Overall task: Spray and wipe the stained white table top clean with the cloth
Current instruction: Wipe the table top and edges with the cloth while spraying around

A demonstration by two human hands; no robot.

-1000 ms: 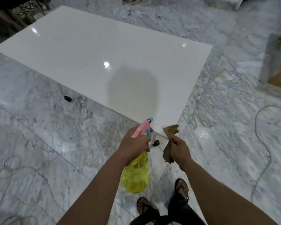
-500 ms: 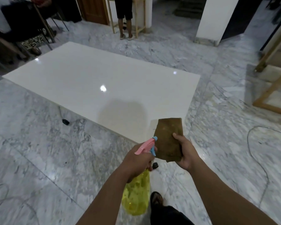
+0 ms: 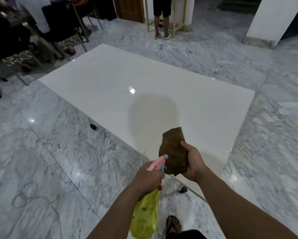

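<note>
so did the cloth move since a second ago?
Yes. The cloth in the right hand rose from hanging off the table corner to spread above its near edge.

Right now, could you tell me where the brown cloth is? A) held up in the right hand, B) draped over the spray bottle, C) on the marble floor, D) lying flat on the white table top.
A: the right hand grips the brown cloth, raised above the table's near corner.
</note>
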